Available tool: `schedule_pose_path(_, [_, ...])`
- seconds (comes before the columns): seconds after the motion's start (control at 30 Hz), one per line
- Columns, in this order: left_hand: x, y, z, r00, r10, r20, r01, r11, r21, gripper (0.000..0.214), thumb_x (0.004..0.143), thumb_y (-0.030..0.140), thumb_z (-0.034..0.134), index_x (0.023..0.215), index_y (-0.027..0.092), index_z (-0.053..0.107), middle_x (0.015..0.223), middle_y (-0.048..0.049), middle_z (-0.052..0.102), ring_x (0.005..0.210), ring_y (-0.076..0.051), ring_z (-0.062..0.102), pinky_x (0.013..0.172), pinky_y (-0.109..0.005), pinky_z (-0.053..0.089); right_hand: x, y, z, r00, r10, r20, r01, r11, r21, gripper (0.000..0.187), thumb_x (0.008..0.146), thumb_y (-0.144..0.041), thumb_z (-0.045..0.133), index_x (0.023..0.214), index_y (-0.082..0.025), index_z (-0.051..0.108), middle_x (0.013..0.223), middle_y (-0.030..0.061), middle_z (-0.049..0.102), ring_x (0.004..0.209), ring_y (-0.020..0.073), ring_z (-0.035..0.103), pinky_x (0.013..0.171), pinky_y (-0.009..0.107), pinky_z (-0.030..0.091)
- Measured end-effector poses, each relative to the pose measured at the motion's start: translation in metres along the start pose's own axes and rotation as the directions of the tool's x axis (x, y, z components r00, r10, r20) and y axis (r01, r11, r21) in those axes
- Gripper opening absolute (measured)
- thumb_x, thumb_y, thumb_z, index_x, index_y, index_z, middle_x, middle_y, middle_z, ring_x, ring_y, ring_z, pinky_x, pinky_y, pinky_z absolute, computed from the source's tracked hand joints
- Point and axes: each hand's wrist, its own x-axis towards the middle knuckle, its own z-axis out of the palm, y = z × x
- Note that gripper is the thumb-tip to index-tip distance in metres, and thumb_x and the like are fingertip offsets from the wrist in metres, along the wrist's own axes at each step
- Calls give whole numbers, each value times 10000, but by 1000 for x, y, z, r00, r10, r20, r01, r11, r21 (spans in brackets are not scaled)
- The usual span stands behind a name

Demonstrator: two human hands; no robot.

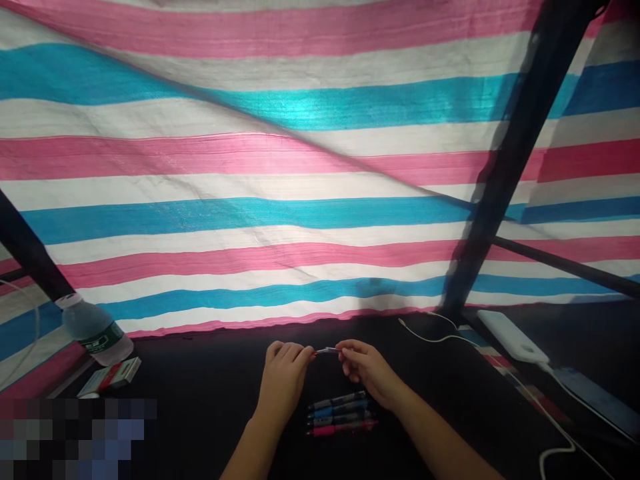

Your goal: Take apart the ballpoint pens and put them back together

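- Hands: positioned apart above the black tabletop [210,393], fingertips facing each other, one slim pen-like piece [328,351] bridging the gap between them.
- Left hand [286,370]: back of the hand toward the camera; fingertips pinched on the left end of the piece, where a small reddish portion shows.
- Right hand [367,370]: thumb and index finger pinched on the right end of the piece; remaining fingers curled below.
- Pen-like piece: held roughly level, clear of the pens; the middle is pale and exposed, both ends are covered by fingers. Finer detail is too small to tell.
- Pens: laid side by side on the tabletop, nearer the camera than the piece and between the forearms. Visible are a dark grey pen [336,401], a blue pen [334,411], a dark pen [336,420] and a pink pen [340,429], the last being nearest the camera.
- Left side: a bottle [97,331] with a dark green label, tilted in view; a small box [113,376] just in front of it.
- Right side: a white power bank [513,336] with a white cable [565,383] at its near end.
- Background: a striped sheet [250,220] in pink, blue and white; a dark post [515,167] at right.
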Motion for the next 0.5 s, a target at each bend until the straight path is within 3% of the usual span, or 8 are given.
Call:
schedule_pose_path(0.2, [2, 8, -5, 977, -41, -211, 45, 999, 14, 155, 1006, 213, 604, 1048, 262, 744, 993, -35, 781, 1030, -244, 671, 972, -429, 267, -1, -2, -5, 939, 310, 146, -343, 864, 370, 243, 782, -128, 806, 1016, -109, 742, 840, 51, 687, 633, 73, 628, 453, 99, 386])
schedule_pose_path(0.37, [2, 14, -1, 954, -198, -227, 159, 971, -179, 133, 973, 219, 635, 1010, 260, 756, 976, -43, 790, 1005, -262, 670, 960, -432, 290, 0, -3, -8, 899, 340, 275, -437, 731, 524, 184, 846, -60, 728, 1029, -67, 723, 870, 93, 699, 658, 71, 644, 487, 79, 433])
schedule_pose_path(0.43, [1, 14, 3, 935, -317, -159, 241, 896, -372, 112, 955, 255, 654, 1000, 262, 756, 987, -50, 781, 1000, -268, 667, 946, -421, 333, 0, -2, -7, 905, 308, 294, -425, 706, 567, 171, 858, -61, 721, 1030, -57, 720, 870, 98, 693, 656, 71, 633, 513, 94, 451])
schedule_pose_path(0.5, [2, 16, 9, 895, -445, -28, 328, 699, -635, 130, 953, 327, 652, 1004, 243, 737, 996, -69, 764, 965, -264, 668, 896, -394, 404, -1, 0, -6, 923, 250, 291, -381, 695, 610, 160, 860, -74, 728, 1019, -62, 723, 868, 89, 687, 649, 68, 614, 542, 115, 464])
